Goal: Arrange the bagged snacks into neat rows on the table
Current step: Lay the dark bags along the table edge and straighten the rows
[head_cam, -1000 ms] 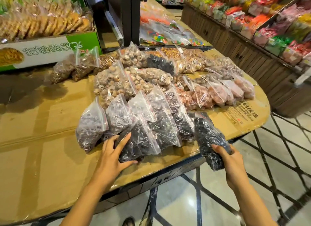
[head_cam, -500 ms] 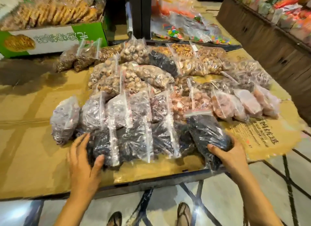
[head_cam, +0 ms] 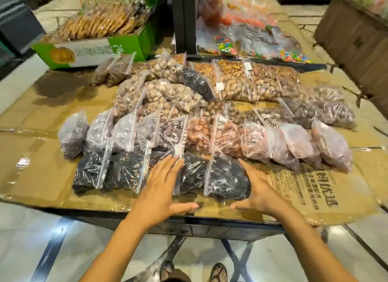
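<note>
Left hand [head_cam: 160,187] spread flat, fingers on dark snack bags [head_cam: 126,170] in front row. Right hand [head_cam: 257,189] open, cupping right side of end bag [head_cam: 227,176]. Rows sit on cardboard-covered table [head_cam: 37,172]; green box [head_cam: 84,53] behind.

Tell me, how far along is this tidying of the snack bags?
Well along. The pinkish bags and grey ones stand in a line. In hand: the left hand and right hand square up the front row of black bags. Left: the nut bags behind lie jumbled, one black bag astray among them.
</note>
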The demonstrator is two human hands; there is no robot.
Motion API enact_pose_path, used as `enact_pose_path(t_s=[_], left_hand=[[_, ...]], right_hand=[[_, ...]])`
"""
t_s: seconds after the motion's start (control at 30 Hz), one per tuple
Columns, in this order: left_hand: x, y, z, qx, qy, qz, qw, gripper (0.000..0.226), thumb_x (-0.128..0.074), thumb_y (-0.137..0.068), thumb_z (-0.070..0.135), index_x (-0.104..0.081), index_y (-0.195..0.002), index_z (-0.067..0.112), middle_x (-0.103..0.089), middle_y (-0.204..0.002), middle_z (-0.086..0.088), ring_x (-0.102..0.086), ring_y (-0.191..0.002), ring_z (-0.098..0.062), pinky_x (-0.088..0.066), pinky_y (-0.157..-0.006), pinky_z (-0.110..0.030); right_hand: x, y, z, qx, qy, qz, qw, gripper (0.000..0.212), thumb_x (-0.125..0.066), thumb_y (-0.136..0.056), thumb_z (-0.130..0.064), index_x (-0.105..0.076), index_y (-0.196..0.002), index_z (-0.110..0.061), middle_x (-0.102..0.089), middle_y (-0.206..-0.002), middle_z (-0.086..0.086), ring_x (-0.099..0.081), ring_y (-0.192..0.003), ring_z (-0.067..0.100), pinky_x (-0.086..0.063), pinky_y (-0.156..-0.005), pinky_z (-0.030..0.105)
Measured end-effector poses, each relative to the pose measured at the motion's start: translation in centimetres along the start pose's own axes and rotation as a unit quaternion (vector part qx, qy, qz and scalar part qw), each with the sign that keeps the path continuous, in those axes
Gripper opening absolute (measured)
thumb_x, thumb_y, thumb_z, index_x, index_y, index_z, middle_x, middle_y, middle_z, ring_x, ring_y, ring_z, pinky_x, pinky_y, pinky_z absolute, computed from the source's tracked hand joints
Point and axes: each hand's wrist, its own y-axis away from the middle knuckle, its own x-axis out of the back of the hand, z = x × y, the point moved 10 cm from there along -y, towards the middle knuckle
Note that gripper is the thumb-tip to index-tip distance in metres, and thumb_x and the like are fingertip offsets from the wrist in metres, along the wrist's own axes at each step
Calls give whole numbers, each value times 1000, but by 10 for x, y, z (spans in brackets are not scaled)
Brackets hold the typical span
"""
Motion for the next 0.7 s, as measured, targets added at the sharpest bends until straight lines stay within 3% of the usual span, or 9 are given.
enact_pose_path(t_s=[0.13, 0.3, 0.43, 0.57, 0.7], left_hand=[[-17, -40, 10, -57, -109, -63, 990, 125, -50, -60, 86, 7, -150, 21, 6, -160, -2, 14, -143, -14, 13, -114, -32], [-45, -72, 3, -50, -200, -160, 965, 134, -59, -54, 83, 3, -152, 17, -3, -160, -5, 3, -147, -22, 13, -114, -43], [-43, -76, 8, -52, -194, -140, 970, 129, -62, -49, 83, -18, -149, 14, -27, -153, -7, -19, -143, -25, 6, -115, -49], [-38, -70, 11, -69, -219, -112, 967, 120, -51, -48, 90, -40, -138, 10, -48, -126, -4, -40, -124, -25, -5, -116, -48], [-26, -58, 15, -95, -240, -33, 965, 115, -43, -48, 95, -57, -124, 9, -55, -104, -5, -52, -104, -27, -21, -112, -48]], right_hand=[[8, 3, -5, 11, -87, 56, 995, 121, -87, -46, -52, -19, -144, -28, -34, -137, 0, -30, -123, 14, -26, -108, 34], [25, 4, 9, 20, 19, 44, 999, 106, -80, -52, -41, -26, -142, -26, -41, -135, 0, -31, -123, 16, -34, -104, 34], [29, 10, 24, 10, 19, 30, 999, 112, -83, -53, -49, -22, -144, -29, -36, -140, -3, -26, -127, 15, -32, -105, 35], [22, 11, 30, 0, -35, 35, 999, 119, -85, -49, -53, -20, -145, -29, -28, -145, -7, -20, -134, 14, -26, -113, 42], [19, 14, 24, 35, -98, 58, 993, 97, -83, -52, -44, -30, -134, -41, -35, -130, -11, -31, -123, 9, -32, -109, 39]])
